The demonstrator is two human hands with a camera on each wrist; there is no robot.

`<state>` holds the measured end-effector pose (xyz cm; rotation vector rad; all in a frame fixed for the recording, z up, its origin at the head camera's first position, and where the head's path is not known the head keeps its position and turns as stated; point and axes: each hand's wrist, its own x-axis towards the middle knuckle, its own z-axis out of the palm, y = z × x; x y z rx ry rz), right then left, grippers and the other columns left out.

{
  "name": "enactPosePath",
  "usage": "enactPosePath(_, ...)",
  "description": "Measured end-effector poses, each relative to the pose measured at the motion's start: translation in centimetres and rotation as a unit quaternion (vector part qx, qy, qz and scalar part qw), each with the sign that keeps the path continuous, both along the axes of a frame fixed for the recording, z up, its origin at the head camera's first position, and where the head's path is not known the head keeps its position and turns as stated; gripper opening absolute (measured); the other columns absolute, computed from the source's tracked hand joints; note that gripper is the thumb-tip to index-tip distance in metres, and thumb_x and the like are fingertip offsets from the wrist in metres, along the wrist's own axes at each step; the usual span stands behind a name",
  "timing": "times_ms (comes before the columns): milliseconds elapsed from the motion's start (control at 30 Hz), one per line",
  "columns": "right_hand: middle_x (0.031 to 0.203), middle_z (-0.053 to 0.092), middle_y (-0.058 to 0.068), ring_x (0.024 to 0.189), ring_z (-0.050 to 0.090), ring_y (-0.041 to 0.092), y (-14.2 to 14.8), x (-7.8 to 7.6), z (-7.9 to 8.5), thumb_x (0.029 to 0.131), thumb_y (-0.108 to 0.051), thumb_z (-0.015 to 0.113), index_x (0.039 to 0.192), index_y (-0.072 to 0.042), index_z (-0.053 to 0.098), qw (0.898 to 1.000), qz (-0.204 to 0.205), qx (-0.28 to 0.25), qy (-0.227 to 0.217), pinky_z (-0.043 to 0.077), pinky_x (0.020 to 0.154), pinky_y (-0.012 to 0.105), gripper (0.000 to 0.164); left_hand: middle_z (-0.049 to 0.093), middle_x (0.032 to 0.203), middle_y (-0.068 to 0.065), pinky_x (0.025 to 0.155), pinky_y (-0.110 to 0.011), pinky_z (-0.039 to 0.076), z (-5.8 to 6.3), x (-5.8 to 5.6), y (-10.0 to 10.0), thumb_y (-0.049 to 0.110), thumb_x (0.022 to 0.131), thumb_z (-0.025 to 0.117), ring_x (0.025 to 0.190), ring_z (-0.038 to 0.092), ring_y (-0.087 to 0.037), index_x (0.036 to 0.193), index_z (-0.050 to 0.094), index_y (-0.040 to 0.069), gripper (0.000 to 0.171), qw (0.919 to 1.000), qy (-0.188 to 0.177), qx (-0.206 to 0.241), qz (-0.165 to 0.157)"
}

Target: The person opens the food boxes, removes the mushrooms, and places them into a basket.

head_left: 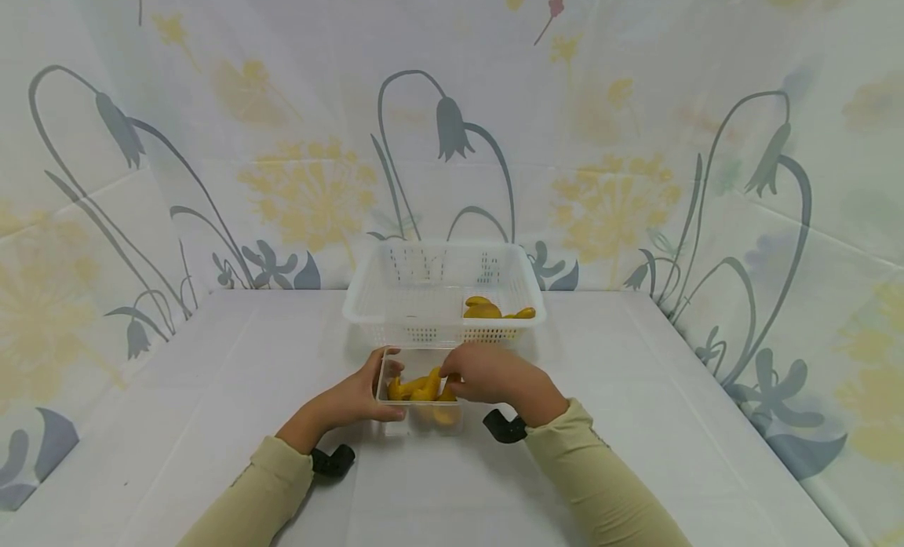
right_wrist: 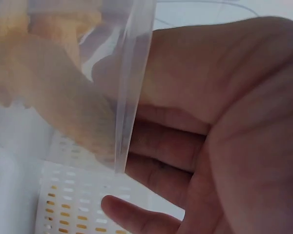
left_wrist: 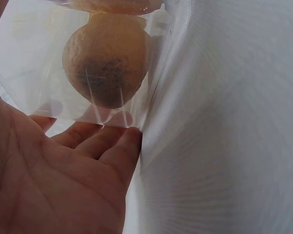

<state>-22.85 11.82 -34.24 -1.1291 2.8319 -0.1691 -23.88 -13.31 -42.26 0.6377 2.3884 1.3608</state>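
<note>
A clear plastic box (head_left: 417, 403) holds several yellow, fruit-like pieces (head_left: 426, 388). Through its wall, the left wrist view shows one rounded, brownish-yellow piece (left_wrist: 107, 63) with a dark patch. My left hand (head_left: 356, 394) grips the box's left end, thumb at the front and fingers at the back; its fingers (left_wrist: 112, 151) show at the box edge. From the right, my right hand (head_left: 490, 378) reaches over the rim and pinches a long yellow piece (right_wrist: 73, 105) by its end. The box wall blurs that contact in the right wrist view, where the hand (right_wrist: 185, 122) is large.
Directly behind the box stands a white perforated basket (head_left: 367, 308). More yellow pieces (head_left: 483, 310) lie in a clear container at its right side. A white cloth (head_left: 621, 453) covers the table, and a flower-print curtain (head_left: 452, 194) hangs behind it. Black bands sit at both wrists.
</note>
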Motion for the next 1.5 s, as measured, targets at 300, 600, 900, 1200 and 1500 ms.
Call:
enactPosePath(300,0.094,0.072,-0.002,0.08,0.063,0.013,-0.7,0.3,-0.3,0.086,-0.01,0.063,0.096,-0.012,0.077,0.999,-0.023,0.012,0.029,0.053,0.075,0.027,0.018,0.04,0.147,-0.014,0.113,-0.056,0.029,0.0,0.0,0.0,0.035,0.075,0.083,0.137,0.038,-0.03,0.149,0.014,0.014,0.103,1.0,0.003,-0.002,-0.003)
enactPosePath(600,0.091,0.068,-0.005,0.082,0.06,0.009,-0.5,0.5,-0.1,0.093,-0.027,0.064,0.098,-0.016,0.076,1.0,0.004,0.004,0.031,0.051,0.078,0.025,0.016,0.039,0.147,-0.014,0.114,-0.056,0.026,0.1,0.2,0.0,0.032,0.075,0.083,0.137,0.037,-0.03,0.149,0.013,0.014,0.103,1.0,0.002,0.0,-0.004)
enactPosePath(900,0.094,0.068,-0.005,0.085,0.06,0.009,0.3,0.3,0.6,0.091,-0.031,0.067,0.101,-0.016,0.074,0.997,0.025,-0.068,0.014,0.051,0.08,0.024,0.02,0.04,0.147,-0.013,0.114,-0.056,0.027,0.1,0.2,0.0,0.036,0.075,0.082,0.137,0.037,-0.03,0.149,0.013,0.014,0.104,1.0,0.003,-0.007,-0.005)
enactPosePath(1200,0.099,0.067,-0.007,0.086,0.061,0.006,1.8,0.5,2.3,0.087,-0.024,0.073,0.099,-0.015,0.074,0.986,0.027,-0.162,-0.013,0.052,0.075,0.018,0.015,0.04,0.146,-0.015,0.114,-0.056,0.027,0.1,0.2,0.0,0.033,0.075,0.083,0.136,0.038,-0.03,0.148,0.014,0.013,0.102,1.0,0.008,-0.001,-0.005)
enactPosePath(1500,0.106,0.067,-0.006,0.096,0.061,0.011,3.0,0.5,3.4,0.087,-0.018,0.071,0.102,-0.013,0.074,0.982,0.012,-0.187,-0.014,0.054,0.083,0.028,0.015,0.041,0.146,-0.015,0.113,-0.057,0.028,0.1,0.2,0.1,0.033,0.075,0.083,0.136,0.039,-0.031,0.148,0.015,0.013,0.101,0.9999,0.014,-0.009,-0.001)
